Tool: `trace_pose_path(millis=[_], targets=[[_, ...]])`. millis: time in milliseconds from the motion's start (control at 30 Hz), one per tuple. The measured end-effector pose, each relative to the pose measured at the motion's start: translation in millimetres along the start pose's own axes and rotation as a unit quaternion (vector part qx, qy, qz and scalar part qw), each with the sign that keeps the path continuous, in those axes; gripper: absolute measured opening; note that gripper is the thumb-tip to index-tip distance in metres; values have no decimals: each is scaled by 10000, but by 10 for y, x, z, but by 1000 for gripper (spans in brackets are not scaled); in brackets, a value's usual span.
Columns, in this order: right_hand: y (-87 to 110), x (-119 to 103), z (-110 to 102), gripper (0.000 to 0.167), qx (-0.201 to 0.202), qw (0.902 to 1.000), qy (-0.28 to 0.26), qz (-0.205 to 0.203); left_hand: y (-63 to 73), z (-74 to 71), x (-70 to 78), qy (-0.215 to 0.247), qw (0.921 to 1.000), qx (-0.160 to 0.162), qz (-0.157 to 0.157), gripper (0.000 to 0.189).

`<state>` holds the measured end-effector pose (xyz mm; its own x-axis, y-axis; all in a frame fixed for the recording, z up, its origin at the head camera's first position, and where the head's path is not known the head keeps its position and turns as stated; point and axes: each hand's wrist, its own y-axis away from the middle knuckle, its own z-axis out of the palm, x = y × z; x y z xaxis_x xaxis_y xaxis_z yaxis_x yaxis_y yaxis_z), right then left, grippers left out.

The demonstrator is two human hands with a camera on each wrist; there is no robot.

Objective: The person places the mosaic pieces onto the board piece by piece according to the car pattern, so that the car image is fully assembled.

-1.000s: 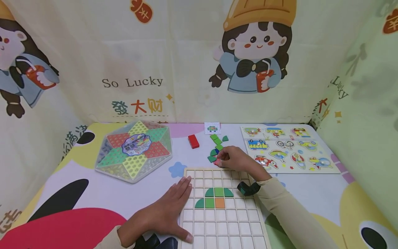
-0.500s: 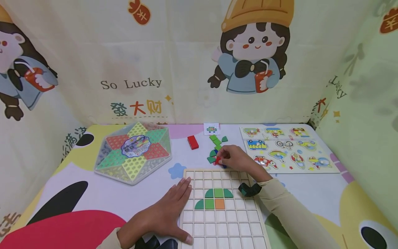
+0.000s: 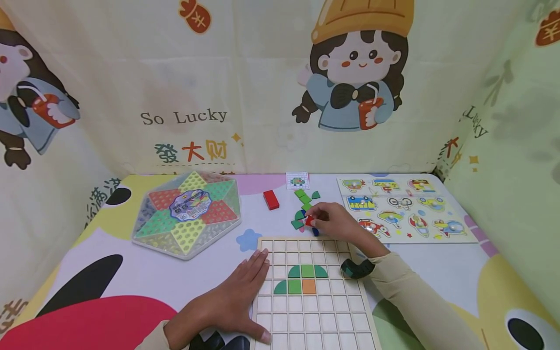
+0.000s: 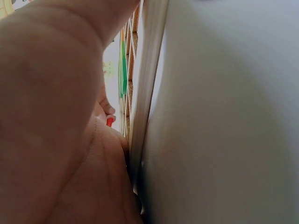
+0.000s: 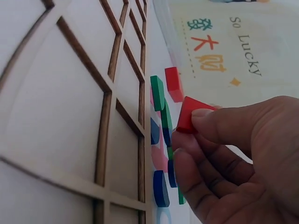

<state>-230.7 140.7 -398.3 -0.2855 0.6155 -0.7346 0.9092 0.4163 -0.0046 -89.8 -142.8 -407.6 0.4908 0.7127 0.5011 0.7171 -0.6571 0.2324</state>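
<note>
Thumb and fingers of my right hand [image 3: 336, 222] pinch a red tile [image 5: 187, 115], held above the loose pieces beyond the board's far edge. Below it in the right wrist view lie green pieces and a blue rounded piece [image 5: 161, 189]. My left hand [image 3: 232, 294] rests along the left edge of a wooden grid board [image 3: 310, 311], its fingers straight and thumb spread at the near end. On the grid sit an orange square [image 3: 308, 287], green squares [image 3: 307, 271] and several dark green quarter-round tiles [image 3: 321, 271].
Behind the board are loose green tiles [image 3: 302, 195], a small pattern card [image 3: 297, 181] and red blocks [image 3: 271, 200]. A hexagonal clear box [image 3: 188, 244] stands at the left. A vehicle picture puzzle [image 3: 463, 237] lies at the right. A printed curtain [image 3: 262, 97] hangs behind the table.
My right hand has lifted the red tile slightly from the pile and shifted a little right, uncovering a blue piece. My left hand stays on the board's edge.
</note>
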Motion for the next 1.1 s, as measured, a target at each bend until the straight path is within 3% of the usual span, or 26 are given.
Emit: trace_pose_path(millis=[267,767,1100], targets=[[72,18,-17,20,-26,9999,-64,93,4,6,2,-6,10000,32,37,127],[291,41,-79,22,-182,9990,154,-366,-8,6,-2,41,9999,-53,-80,128],[467,-13,-76,20,-609,9967,272,-468,-6,4,-6,-8,10000,14,-40,129]])
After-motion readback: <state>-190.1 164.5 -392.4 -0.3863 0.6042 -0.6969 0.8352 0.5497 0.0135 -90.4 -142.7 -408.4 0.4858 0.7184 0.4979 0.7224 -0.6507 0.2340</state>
